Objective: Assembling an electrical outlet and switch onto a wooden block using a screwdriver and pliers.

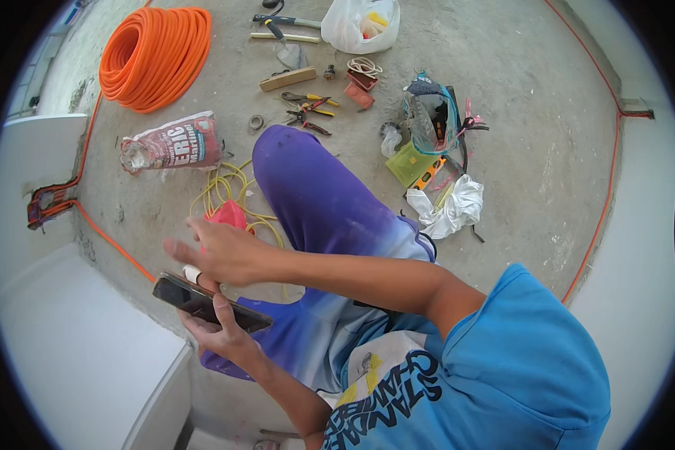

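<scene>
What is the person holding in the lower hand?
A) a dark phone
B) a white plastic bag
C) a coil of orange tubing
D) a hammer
A: the left hand grips a dark phone, while the orange tubing and the plastic bag lie on the floor.
</scene>
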`<state>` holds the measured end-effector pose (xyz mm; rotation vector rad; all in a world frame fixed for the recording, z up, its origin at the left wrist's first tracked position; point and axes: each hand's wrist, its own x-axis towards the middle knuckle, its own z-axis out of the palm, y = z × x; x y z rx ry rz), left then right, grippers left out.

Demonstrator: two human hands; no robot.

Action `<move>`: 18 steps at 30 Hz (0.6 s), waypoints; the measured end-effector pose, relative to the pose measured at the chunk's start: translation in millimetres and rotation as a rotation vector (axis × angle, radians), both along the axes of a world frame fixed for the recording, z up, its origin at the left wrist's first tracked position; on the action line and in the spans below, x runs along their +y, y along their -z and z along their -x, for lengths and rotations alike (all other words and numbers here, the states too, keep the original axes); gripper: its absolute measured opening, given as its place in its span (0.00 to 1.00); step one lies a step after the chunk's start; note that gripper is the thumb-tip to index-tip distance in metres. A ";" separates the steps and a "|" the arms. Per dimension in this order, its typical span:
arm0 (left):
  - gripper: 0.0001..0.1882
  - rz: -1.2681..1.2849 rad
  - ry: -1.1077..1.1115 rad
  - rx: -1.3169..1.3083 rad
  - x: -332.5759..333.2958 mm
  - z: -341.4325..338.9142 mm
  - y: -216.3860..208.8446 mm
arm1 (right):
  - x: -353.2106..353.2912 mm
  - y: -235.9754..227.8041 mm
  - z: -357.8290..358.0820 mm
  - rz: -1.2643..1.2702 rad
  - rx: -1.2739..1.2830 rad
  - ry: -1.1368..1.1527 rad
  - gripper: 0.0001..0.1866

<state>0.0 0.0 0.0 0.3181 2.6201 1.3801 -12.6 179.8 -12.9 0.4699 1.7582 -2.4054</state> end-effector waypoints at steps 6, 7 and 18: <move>0.62 -0.723 0.310 -0.409 89.3 -27.8 -22.5 | 58.3 -48.0 -108.6 -0.484 0.080 0.119 0.68; 0.63 -0.985 0.313 -0.509 109.4 -48.1 -22.5 | 71.5 -45.9 -117.4 -0.590 0.096 0.207 0.66; 0.25 -0.178 0.026 -0.276 19.2 126.7 121.7 | 182.6 207.9 -250.7 -0.784 -0.545 0.227 0.49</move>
